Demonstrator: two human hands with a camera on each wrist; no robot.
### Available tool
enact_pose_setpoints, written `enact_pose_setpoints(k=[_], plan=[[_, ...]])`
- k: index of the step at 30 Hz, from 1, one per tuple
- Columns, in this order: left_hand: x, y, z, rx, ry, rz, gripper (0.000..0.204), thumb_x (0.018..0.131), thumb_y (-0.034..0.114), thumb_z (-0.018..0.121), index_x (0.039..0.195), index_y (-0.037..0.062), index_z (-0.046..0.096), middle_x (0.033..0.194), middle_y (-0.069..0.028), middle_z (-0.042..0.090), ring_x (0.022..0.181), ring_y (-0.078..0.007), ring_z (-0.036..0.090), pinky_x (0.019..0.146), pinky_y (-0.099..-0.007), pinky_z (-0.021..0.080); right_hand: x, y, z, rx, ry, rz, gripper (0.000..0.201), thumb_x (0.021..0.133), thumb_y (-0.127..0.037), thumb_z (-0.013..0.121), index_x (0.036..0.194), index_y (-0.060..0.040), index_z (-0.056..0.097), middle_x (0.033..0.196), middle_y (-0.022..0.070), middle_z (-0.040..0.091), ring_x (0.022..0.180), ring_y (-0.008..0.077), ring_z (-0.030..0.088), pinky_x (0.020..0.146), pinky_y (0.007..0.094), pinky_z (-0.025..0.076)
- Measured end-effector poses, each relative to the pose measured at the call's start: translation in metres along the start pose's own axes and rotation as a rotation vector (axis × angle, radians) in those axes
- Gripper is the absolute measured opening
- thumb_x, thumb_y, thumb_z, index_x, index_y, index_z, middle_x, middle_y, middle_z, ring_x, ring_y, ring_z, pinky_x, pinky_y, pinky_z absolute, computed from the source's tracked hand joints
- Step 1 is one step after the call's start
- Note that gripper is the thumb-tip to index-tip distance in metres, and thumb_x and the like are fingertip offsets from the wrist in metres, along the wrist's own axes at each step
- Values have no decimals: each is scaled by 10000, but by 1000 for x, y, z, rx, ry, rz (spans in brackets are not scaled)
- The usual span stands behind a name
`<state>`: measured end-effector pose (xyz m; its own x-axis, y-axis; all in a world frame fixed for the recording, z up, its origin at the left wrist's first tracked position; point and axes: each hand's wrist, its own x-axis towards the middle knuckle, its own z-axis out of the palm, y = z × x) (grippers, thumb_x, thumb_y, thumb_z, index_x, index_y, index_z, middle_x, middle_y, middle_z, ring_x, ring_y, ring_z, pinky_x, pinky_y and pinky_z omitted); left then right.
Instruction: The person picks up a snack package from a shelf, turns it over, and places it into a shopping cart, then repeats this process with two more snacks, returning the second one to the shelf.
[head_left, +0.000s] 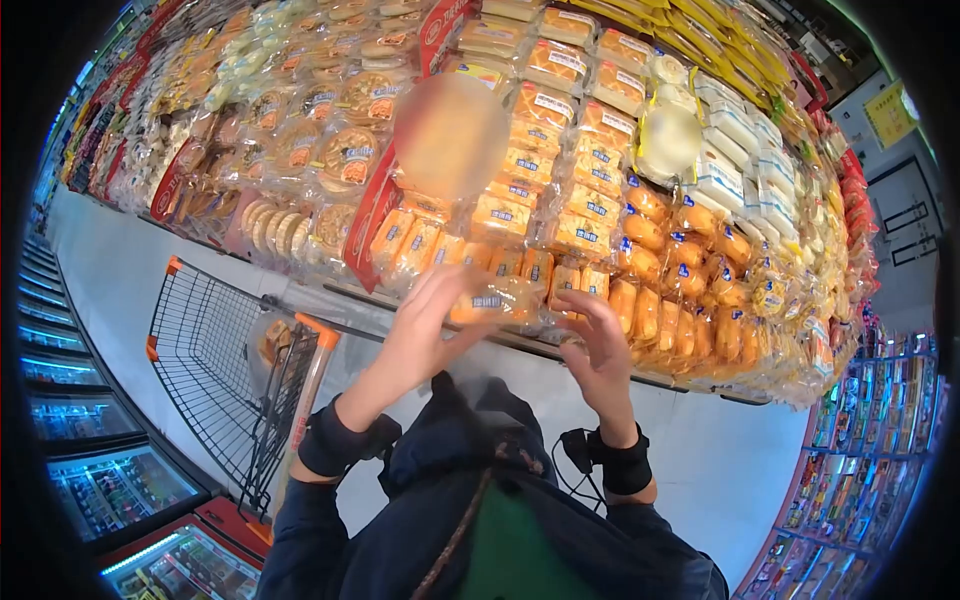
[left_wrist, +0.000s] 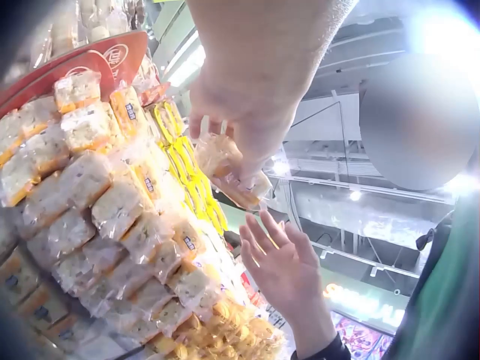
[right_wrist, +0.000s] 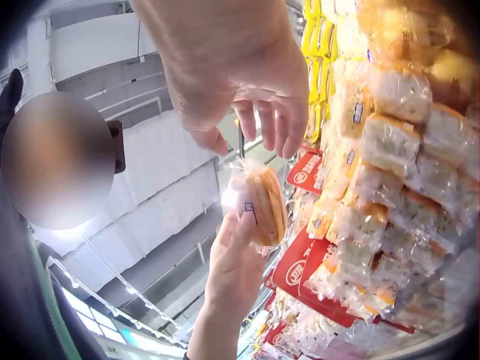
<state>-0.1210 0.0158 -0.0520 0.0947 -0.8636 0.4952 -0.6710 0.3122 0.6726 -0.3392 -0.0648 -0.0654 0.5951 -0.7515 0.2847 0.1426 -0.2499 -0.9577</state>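
In the head view my left hand [head_left: 425,328] pinches a clear-wrapped bread pack [head_left: 492,304] with a small dark label, held over the shelf's front edge. The left wrist view has the same pack [left_wrist: 223,163] hanging between the left hand's [left_wrist: 251,90] thumb and fingers. My right hand [head_left: 602,350] is apart from the pack, to its right, fingers bent loosely and holding nothing. In the right wrist view the pack [right_wrist: 261,206] stands upright in the left hand [right_wrist: 232,262], below the right hand's [right_wrist: 240,82] fingertips.
Rows of packaged bread [head_left: 585,215] and round pastries [head_left: 348,155] fill the display, divided by a red strip [head_left: 372,225]. A wire shopping cart [head_left: 215,350] with a bagged item stands at left. Lit freezers [head_left: 115,490] line the far left; stocked shelves [head_left: 880,420] stand at right.
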Motion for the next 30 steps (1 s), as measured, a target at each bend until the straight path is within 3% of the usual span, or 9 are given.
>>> enact_pose_setpoints(k=[8,15,30], plan=[[81,-32,9,278,-11,119,516,669,-34,670,1162,24,528,1144,-101,565,1113,-318,480,942,-412,397,4,-8,-34,11,70,-14,478,787,147,481,1243,8,464,1212,135,525,1076,227,563,924,355,461],[102,-55,21,451,-100,114,510,657,-66,630,1146,22,516,1135,-114,539,1126,-311,465,960,-401,378,16,-7,-38,12,28,-11,418,791,118,490,1199,27,493,1169,142,530,1043,232,574,920,358,458],[113,-71,36,274,-138,103,412,716,-60,569,1118,9,513,1137,-147,534,1127,-341,460,951,-403,402,25,-1,-44,35,15,4,332,816,112,489,1137,41,535,1112,126,546,1012,214,582,901,332,462]])
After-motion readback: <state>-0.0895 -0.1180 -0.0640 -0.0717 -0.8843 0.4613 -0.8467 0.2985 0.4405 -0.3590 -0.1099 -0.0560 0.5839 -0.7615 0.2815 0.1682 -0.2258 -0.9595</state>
